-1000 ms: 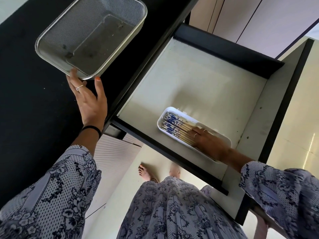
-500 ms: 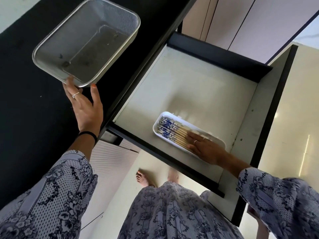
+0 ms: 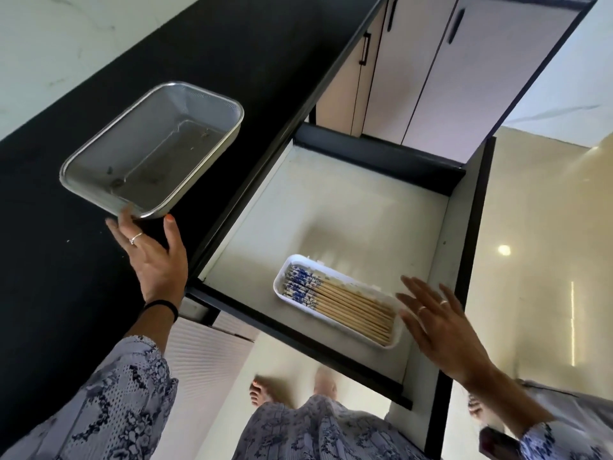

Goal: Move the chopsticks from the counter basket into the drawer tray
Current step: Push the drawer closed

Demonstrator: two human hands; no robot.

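Observation:
Several wooden chopsticks [image 3: 345, 302] with blue-and-white patterned ends lie side by side in a white tray [image 3: 280, 287] inside the open drawer [image 3: 318, 207]. My right hand [image 3: 438, 323] hovers just right of the tray, fingers spread, holding nothing. The metal mesh basket [image 3: 99, 151] stands on the black counter [image 3: 49, 260] with no chopsticks in it. My left hand [image 3: 156, 257] rests on the counter at the basket's near edge, fingertips touching its rim.
The drawer's dark front edge [image 3: 298, 333] juts out toward my body. Closed cabinet doors [image 3: 414, 71] stand beyond the drawer. My feet [image 3: 262, 391] are on the pale floor below.
My right hand has lifted off the chopsticks and drawn back to the right of the tray, leaving the full bundle exposed. The left hand stays at the basket.

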